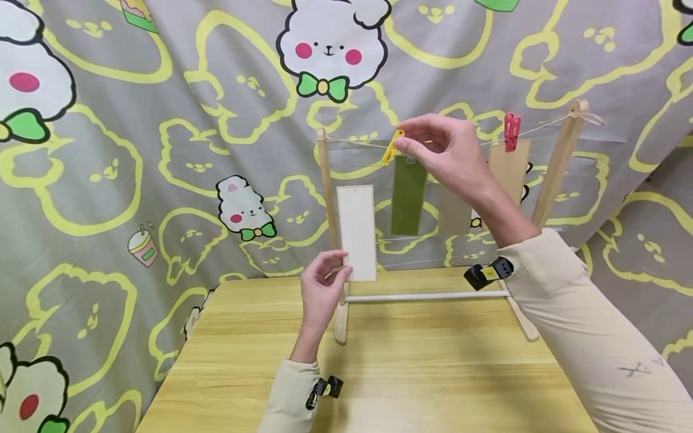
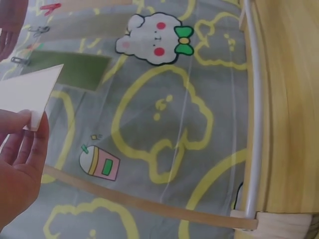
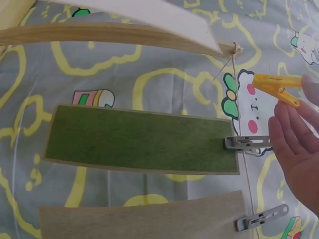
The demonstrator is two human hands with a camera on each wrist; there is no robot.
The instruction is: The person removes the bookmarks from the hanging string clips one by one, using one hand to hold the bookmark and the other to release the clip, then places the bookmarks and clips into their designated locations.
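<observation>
Left hand (image 1: 323, 282) pinches white card (image 1: 358, 225) low, right hand (image 1: 450, 153) pinches yellow clip (image 1: 390, 153); off-centre hold could tilt card above left fingers.

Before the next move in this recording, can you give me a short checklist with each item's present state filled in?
1. Grip on the white card: ok, the left hand pinches its lower left edge.
2. Grip on the yellow clothespin: ok, the right hand holds it between thumb and fingers.
3. White card up at the string: not ok, its top edge shows below the string in the head view.
4. Yellow clothespin on the white card: not ok, they are apart.
5. Green card secured: ok, a gray clip holds it on the string.
6. Tightness of the knot: cannot tell.
</observation>
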